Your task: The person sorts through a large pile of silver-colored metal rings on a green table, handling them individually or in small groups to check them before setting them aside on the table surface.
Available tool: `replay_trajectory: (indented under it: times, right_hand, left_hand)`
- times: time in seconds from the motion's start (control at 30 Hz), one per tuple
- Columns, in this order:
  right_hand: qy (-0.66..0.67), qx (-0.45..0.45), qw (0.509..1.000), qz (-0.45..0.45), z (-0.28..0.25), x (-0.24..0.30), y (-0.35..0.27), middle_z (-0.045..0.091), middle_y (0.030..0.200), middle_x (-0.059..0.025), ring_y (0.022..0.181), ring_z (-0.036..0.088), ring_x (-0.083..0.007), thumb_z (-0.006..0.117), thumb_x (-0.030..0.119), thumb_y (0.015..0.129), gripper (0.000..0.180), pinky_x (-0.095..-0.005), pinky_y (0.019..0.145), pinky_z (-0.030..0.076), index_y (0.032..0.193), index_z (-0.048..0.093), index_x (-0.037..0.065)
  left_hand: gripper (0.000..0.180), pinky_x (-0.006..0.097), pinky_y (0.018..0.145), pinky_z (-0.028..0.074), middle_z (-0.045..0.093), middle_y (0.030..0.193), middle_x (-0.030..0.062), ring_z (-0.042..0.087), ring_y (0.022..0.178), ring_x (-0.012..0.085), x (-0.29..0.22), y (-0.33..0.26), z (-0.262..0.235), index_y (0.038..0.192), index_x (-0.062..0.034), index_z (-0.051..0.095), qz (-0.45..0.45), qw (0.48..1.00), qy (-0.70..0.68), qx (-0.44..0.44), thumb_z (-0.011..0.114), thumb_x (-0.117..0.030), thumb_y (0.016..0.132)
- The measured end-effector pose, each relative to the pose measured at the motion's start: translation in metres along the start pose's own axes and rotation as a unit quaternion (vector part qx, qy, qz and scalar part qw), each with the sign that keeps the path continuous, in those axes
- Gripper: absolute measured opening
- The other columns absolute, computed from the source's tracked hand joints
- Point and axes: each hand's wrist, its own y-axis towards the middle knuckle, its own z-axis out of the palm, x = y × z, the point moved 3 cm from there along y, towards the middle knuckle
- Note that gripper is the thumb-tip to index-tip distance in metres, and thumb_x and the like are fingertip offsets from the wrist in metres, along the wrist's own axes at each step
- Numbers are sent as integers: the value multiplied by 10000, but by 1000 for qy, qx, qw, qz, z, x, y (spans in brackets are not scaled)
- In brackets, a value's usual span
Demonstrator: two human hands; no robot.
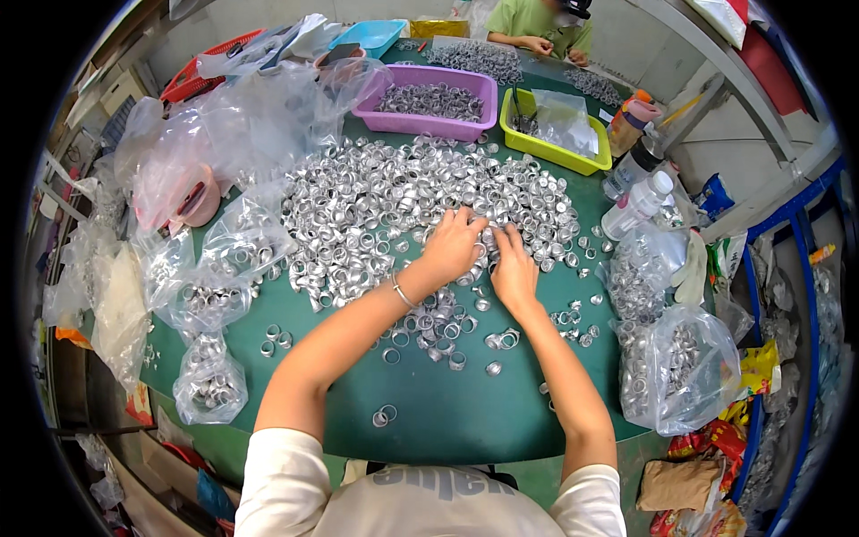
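Note:
A wide heap of silver metal rings (pixel 358 192) covers the middle of the green table (pixel 394 430). At the heap's near edge, my left hand (pixel 454 245) has its fingers bent down among the rings. Close on its right, my right hand (pixel 514 272) reaches in with fingers curled against rings between the two hands. The fingertips are partly hidden, so exactly which rings they grip is unclear. Just nearer than my hands lies a smaller cluster of rings (pixel 438 324). A pair of rings (pixel 384 415) lies apart near the front edge.
Behind the heap stand a purple basin (pixel 428 125) of rings and a yellow-green tray (pixel 557 154). Bags of rings (pixel 667 367) and bottles (pixel 637 204) line the right; plastic bags (pixel 210 380) and a pink container (pixel 195 197) crowd the left. Another person (pixel 541 31) works at the far end.

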Motion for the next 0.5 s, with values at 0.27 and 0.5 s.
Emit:
replay_trajectory:
  times: [0.27,0.5]
  right_hand:
    - [114,132,983,-57,-16,28,-52,480,1348,-113,935,610,-399,470,-67,737,500,-491,785,501,1199,534,112]
    - [218,164,957,-99,-31,20,-66,598,1165,-145,872,633,-360,514,-41,778,279,-444,740,511,1002,636,69]
  left_hand:
    - [378,424,829,439,495,1001,152,500,975,351,8,-51,-31,1096,-52,489,12,997,-70,-6,552,49,737]
    - [339,402,805,457,525,1010,148,505,978,343,0,-95,-52,1068,-39,537,26,990,-123,57,538,74,749]
